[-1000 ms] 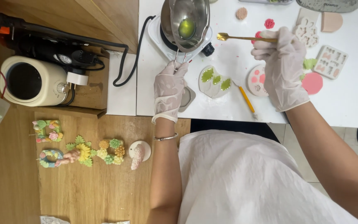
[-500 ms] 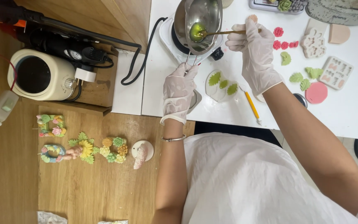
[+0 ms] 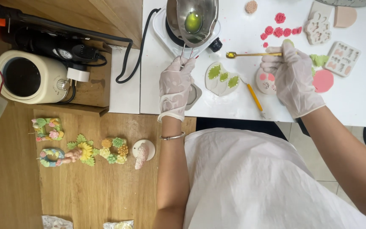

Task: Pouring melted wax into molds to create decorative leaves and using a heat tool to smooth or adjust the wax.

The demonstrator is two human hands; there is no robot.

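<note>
Pulled back out of the steel melting pot [image 3: 193, 19] since half a second ago: the gold spoon [image 3: 250, 54], now level above the white worktop [image 3: 234, 110], bowl end pointing at the pot and carrying a little green liquid, as far as can be told. Gripped by its handle in the gloved right hand [image 3: 293, 78], fingers closed round it near the worktop's middle, just above the pale leaf mould [image 3: 222, 78]. Green already sitting in three leaf cavities of that mould. Wrapped round the pot's wire handle: the gloved left hand [image 3: 175, 87], clenched, steadying the pot on its small white heater [image 3: 170, 29] at the worktop's back edge. Puddle of green melt visible in the pot's bottom.

Lying close by: a yellow pencil-like tool [image 3: 255, 97] right of the mould, a round pink-spotted mould [image 3: 267, 81] partly under the right hand, red rosettes [image 3: 278, 30] toward the back right, further silicone moulds [image 3: 342, 57] at the right edge. Down on the wooden floor to the left: finished floral pieces [image 3: 81, 150] and a cream cylindrical appliance [image 3: 28, 76].

Likely trouble: drips on the worktop between pot and mould if the spoon tilts; overfilling a cavity; the pot tipping if the left hand tugs the handle; a cable [image 3: 126, 55] hanging near the worktop's left edge, easy to snag.
</note>
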